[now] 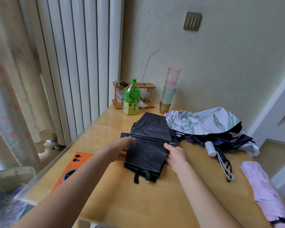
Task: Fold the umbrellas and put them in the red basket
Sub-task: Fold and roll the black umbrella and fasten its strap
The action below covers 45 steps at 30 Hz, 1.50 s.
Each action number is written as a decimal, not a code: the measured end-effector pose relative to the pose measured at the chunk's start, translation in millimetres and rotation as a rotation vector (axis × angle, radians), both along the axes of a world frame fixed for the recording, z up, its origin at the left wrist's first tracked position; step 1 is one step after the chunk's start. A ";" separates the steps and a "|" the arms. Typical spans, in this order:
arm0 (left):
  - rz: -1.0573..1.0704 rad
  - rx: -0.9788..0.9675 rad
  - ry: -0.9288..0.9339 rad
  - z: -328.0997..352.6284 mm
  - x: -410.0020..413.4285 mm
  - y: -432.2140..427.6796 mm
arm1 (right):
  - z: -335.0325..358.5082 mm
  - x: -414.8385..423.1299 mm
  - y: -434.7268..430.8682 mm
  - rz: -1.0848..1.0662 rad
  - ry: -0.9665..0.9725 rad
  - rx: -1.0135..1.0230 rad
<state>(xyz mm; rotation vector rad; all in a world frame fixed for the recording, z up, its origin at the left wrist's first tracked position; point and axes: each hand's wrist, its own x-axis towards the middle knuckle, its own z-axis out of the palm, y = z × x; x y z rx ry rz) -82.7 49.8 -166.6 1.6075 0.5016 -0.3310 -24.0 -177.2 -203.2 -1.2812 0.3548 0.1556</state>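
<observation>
Black umbrella [148,145]: collapsed, canopy loose and flattened, lying on the surface [138,203] between the two hands. Its closing strap [141,175] hangs at the near end.
Left hand [120,151]: pinches the canopy's left edge, thumb above and fingers tucked beneath.
Right hand [175,155]: grips the canopy's right edge the same way.
Floral umbrella [204,122]: a rumpled heap just beyond the right hand, touching the black umbrella.
Pink umbrella [266,195]: folded, well to the right of the right hand, at the surface's edge.
Orange phone [72,168]: left of the left hand, beside the forearm.
Green bottle [132,97] and stack of cups [169,91]: beyond both hands, against the wall.
</observation>
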 end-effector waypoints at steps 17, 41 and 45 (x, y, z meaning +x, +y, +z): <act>0.185 0.175 -0.211 -16.7 7.0 -2.5 | -10.0 -9.6 -0.7 0.005 -0.013 -0.065; -0.201 0.426 0.020 7.9 -22.7 17.0 | 22.0 -81.0 -12.4 0.483 -0.038 -0.468; -0.181 0.420 -0.046 8.9 -26.4 15.1 | 17.7 -84.0 -13.7 0.449 -0.063 -0.461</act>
